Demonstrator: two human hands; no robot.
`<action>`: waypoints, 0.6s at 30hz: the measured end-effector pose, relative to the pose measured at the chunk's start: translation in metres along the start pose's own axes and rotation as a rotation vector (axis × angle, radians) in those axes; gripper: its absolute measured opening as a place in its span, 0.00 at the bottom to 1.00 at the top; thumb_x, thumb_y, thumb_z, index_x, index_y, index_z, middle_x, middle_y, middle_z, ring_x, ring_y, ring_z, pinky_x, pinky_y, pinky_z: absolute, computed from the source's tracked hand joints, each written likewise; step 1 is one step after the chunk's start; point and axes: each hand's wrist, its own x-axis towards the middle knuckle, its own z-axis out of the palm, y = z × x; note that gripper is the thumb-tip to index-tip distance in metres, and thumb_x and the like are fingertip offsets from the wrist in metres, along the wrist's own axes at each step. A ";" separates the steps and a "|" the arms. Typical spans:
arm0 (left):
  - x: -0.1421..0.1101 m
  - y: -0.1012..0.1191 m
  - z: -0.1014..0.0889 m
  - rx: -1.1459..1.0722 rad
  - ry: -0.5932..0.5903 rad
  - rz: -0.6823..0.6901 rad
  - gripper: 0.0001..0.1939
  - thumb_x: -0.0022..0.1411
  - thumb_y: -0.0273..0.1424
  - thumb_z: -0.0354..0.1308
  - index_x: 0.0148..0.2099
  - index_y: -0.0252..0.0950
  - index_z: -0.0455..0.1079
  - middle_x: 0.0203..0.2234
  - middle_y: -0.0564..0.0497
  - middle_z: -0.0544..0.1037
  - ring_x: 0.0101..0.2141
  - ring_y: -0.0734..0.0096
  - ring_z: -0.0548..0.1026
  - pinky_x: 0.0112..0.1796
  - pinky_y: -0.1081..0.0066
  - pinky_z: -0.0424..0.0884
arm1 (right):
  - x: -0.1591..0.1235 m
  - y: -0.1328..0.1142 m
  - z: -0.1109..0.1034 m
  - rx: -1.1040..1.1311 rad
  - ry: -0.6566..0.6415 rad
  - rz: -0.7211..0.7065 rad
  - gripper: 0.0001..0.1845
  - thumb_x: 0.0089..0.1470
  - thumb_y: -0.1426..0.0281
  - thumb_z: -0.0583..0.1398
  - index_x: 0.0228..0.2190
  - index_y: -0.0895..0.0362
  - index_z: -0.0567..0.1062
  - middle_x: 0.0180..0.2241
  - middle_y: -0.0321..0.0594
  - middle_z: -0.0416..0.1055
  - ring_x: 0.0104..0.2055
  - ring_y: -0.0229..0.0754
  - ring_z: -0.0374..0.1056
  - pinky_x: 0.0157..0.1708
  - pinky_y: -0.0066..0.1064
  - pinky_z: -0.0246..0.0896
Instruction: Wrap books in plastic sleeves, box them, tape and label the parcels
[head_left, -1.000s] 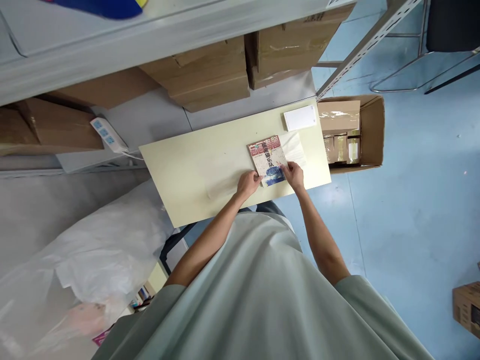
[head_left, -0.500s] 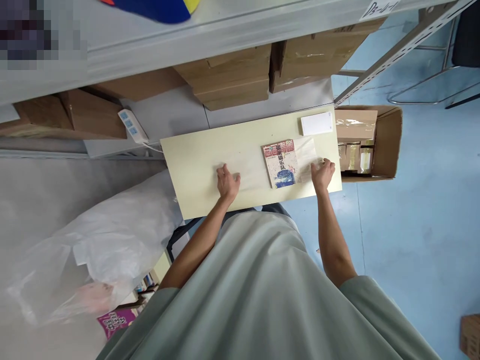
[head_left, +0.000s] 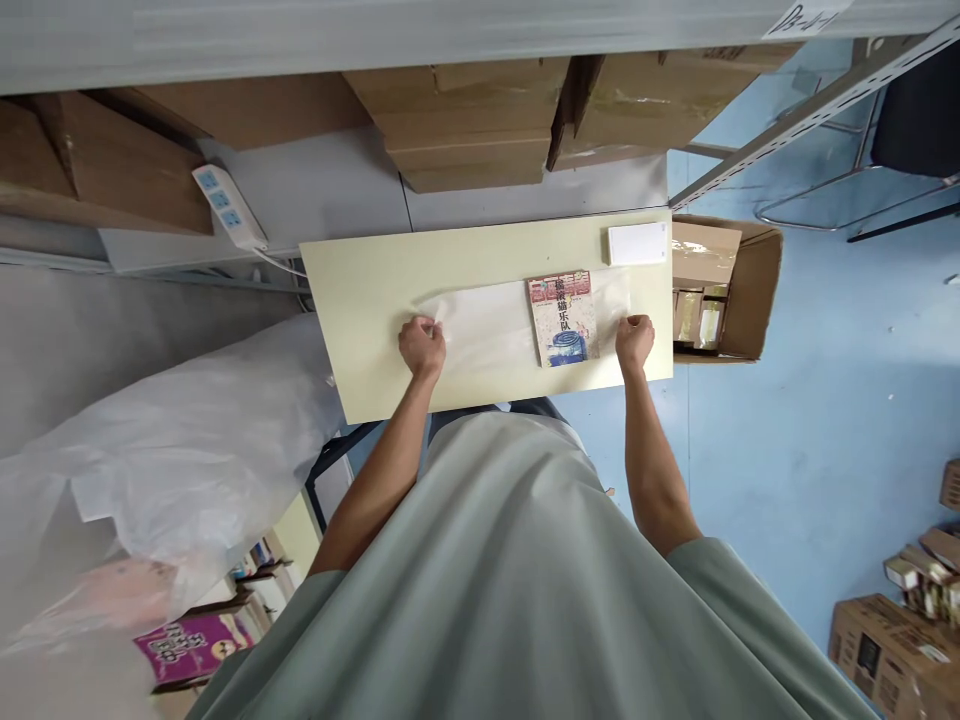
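A paperback book (head_left: 563,318) with a red, cream and blue cover lies on a long translucent plastic sheet (head_left: 487,330). Both rest on a pale yellow tabletop (head_left: 360,300). My left hand (head_left: 422,347) is closed in a pinch on the left end of the sheet, which lifts slightly there. At the sheet's right end, just right of the book, my right hand (head_left: 635,342) is closed on its edge. Neither hand touches the book. Behind my right hand, a white flat box (head_left: 637,244) lies near the table's back corner.
Cardboard boxes (head_left: 472,130) stand on the shelf behind the table, beside a power strip (head_left: 229,208). An open carton (head_left: 750,290) adjoins the table's right end. To the left are a big plastic bag (head_left: 217,430) and books (head_left: 195,645). More cartons (head_left: 892,650) sit lower right.
My left hand has moved left and closed on the sheet's left end, which is now drawn out flatter. My right hand's fingers have closed on the right end. The view has shifted a little.
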 end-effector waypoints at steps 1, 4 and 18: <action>0.000 -0.003 -0.004 -0.008 0.000 -0.016 0.04 0.71 0.33 0.62 0.46 0.39 0.76 0.49 0.37 0.85 0.56 0.45 0.81 0.67 0.45 0.71 | -0.001 -0.003 0.000 0.013 -0.023 -0.006 0.09 0.68 0.65 0.57 0.43 0.55 0.75 0.48 0.59 0.80 0.51 0.58 0.74 0.58 0.51 0.69; 0.000 -0.016 -0.017 -0.027 0.017 -0.060 0.03 0.71 0.33 0.61 0.46 0.41 0.74 0.44 0.42 0.86 0.53 0.49 0.84 0.63 0.49 0.75 | -0.007 -0.013 0.001 0.019 -0.096 -0.010 0.10 0.69 0.63 0.57 0.44 0.55 0.74 0.48 0.59 0.82 0.49 0.57 0.77 0.54 0.48 0.70; -0.031 -0.034 -0.044 0.126 0.104 0.192 0.30 0.73 0.33 0.63 0.72 0.32 0.66 0.74 0.27 0.69 0.76 0.36 0.64 0.76 0.40 0.60 | -0.047 -0.059 0.022 0.021 -0.211 0.054 0.13 0.65 0.63 0.64 0.48 0.54 0.77 0.50 0.55 0.85 0.49 0.55 0.80 0.53 0.42 0.71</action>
